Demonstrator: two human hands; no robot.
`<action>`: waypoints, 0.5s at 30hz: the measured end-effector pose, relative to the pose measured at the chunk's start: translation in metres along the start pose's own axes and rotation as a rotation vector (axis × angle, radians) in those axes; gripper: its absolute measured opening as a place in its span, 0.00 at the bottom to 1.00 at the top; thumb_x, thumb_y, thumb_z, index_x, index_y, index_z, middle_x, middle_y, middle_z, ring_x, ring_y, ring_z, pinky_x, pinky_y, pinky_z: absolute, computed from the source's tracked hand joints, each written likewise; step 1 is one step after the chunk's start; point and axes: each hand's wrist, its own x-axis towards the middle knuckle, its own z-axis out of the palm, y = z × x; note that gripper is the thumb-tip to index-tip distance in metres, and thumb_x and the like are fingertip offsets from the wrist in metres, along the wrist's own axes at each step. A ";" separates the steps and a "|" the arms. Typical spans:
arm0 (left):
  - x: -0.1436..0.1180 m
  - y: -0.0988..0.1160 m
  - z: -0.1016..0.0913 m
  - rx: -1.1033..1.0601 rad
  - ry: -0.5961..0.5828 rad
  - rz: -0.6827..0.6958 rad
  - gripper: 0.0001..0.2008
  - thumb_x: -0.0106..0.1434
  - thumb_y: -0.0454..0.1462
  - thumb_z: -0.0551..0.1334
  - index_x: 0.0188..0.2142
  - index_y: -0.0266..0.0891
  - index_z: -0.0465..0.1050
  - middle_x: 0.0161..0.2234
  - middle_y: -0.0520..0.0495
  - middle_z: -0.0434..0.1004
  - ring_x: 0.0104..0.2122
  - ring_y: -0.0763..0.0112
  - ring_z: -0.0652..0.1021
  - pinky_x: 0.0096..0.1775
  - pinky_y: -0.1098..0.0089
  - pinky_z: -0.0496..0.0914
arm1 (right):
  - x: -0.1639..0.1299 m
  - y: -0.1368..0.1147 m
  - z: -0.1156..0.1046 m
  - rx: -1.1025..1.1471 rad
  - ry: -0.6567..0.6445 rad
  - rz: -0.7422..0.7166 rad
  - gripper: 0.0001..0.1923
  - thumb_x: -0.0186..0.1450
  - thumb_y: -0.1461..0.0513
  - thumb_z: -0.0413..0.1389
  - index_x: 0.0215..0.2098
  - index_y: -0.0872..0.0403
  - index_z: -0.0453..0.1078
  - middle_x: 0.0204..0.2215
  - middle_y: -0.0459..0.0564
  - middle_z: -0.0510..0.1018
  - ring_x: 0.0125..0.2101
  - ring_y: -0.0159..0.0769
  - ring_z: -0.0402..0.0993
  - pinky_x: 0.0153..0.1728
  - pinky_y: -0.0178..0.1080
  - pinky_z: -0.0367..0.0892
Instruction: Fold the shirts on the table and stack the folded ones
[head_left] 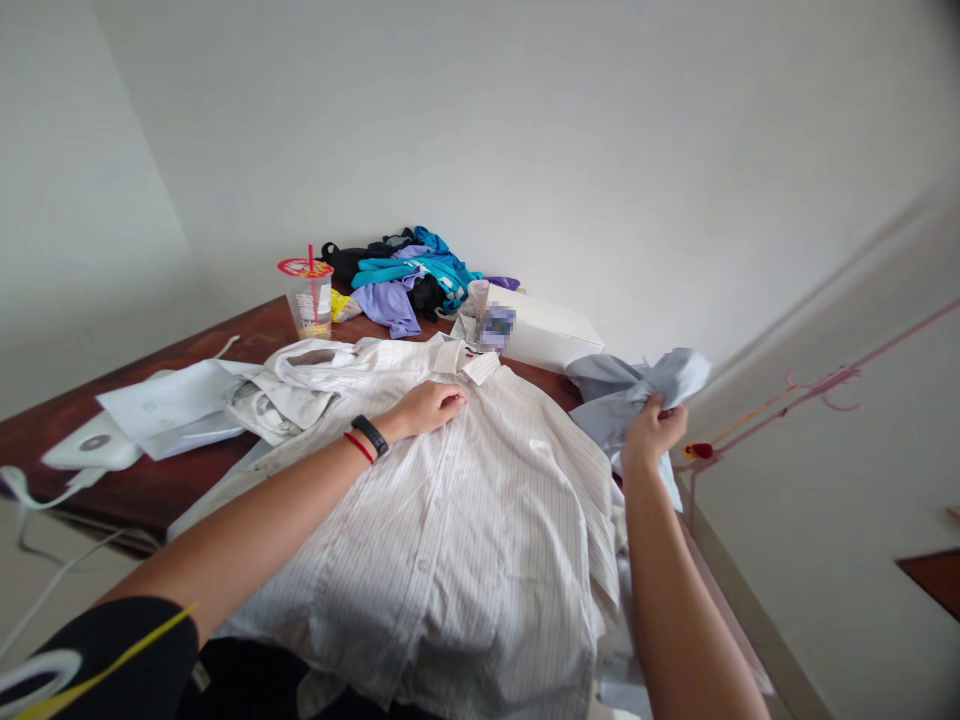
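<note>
Black sleeve fabric (120, 650) shows at the near left of the striped shirt (510, 490), spread on the table (240, 335). Over the shirt, below its collar, the left hand (429, 408) curls; whether it grips I cannot tell. Right of the shirt, the right hand (654, 432) clamps grey-blue cloth (606, 402).

Carries small print on the plastic cup (313, 306), too small to read; shows white marks on the blue cloth (379, 268), broken by folds. Contains no text legible with certainty.
</note>
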 end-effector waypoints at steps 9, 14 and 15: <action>-0.004 0.005 0.000 -0.150 0.013 -0.011 0.11 0.70 0.36 0.59 0.34 0.35 0.78 0.24 0.53 0.75 0.26 0.72 0.72 0.34 0.72 0.63 | -0.048 -0.064 -0.026 0.212 -0.145 -0.471 0.17 0.70 0.53 0.49 0.50 0.56 0.67 0.46 0.63 0.77 0.51 0.52 0.75 0.54 0.53 0.70; -0.002 0.013 -0.001 -0.341 0.008 -0.075 0.22 0.77 0.42 0.49 0.39 0.33 0.78 0.25 0.51 0.78 0.25 0.71 0.75 0.31 0.73 0.67 | -0.106 -0.090 -0.029 0.153 -1.084 -0.756 0.16 0.69 0.56 0.55 0.49 0.53 0.77 0.48 0.59 0.82 0.55 0.53 0.75 0.61 0.50 0.66; -0.001 0.015 -0.003 -0.373 0.029 -0.091 0.23 0.77 0.43 0.47 0.40 0.33 0.78 0.26 0.50 0.79 0.26 0.70 0.76 0.31 0.73 0.68 | -0.117 -0.093 -0.029 0.174 -1.316 -0.797 0.17 0.69 0.56 0.57 0.53 0.51 0.78 0.50 0.56 0.82 0.54 0.51 0.76 0.59 0.49 0.68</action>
